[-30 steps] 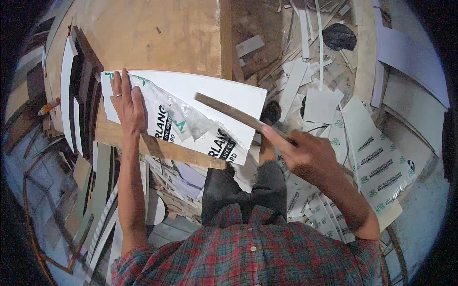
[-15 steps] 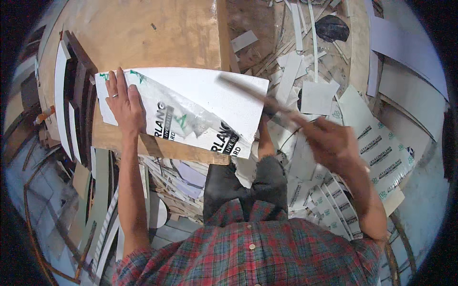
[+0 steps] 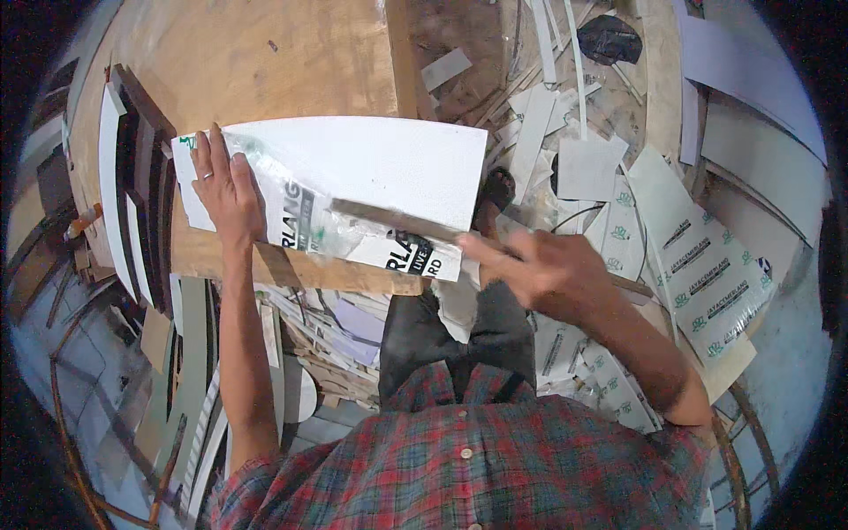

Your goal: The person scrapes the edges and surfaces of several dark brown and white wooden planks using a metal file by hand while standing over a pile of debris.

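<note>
A white board [image 3: 380,159] with a curved far edge lies on the wooden tabletop. Clear printed film [image 3: 305,215] covers its near part, wrinkled along a slanting edge; the far part is bare white. My left hand [image 3: 228,190] lies flat on the board's left end, fingers stretched out, a ring on one finger. My right hand [image 3: 539,269] is closed around a long, flat, brown stick [image 3: 389,217], whose front end rests over the film. The stick's other end sticks out to the right behind the hand.
Curved white and dark strips [image 3: 132,194] stand against the table's left side. Offcuts and scraps [image 3: 530,132] litter the floor at the right, with a black plastic bag [image 3: 609,40]. Film-covered sheets [image 3: 698,256] lean at the right. My sandalled foot [image 3: 497,190] is beside the board.
My right hand has swung the stick down and toward me across the board. More white surface shows, and the film's edge lies lower and is bunched. My left hand stays put.
</note>
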A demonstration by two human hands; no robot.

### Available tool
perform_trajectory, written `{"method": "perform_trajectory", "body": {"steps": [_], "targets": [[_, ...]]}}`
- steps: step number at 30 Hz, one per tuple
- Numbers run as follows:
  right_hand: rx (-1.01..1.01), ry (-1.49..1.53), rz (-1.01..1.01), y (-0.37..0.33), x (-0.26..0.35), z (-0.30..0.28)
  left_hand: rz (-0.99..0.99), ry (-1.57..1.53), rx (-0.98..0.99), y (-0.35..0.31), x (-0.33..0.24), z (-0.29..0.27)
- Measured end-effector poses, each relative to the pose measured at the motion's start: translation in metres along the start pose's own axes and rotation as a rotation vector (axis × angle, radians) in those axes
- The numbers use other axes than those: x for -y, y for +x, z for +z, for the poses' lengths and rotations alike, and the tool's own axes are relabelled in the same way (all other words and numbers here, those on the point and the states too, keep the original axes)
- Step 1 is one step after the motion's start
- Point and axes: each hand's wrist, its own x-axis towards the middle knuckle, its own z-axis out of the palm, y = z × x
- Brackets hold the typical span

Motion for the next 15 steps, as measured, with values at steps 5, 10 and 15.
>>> {"method": "perform_trajectory", "body": {"steps": [5, 10, 15], "targets": [[0.038, -0.036, 0.224, -0.023, -0.026, -0.038, 0.019, 0.006, 0.000, -0.002, 0.005, -0.005], [0.002, 0.031, 0.095, -0.013, 0.010, 0.010, -0.002, 0.004, -0.017, 0.001, 0.001, 0.000], [0.047, 0.039, 0.241, -0.038, -0.003, -0.001, 0.010, 0.007, -0.015, -0.002, 0.003, -0.003]]}}
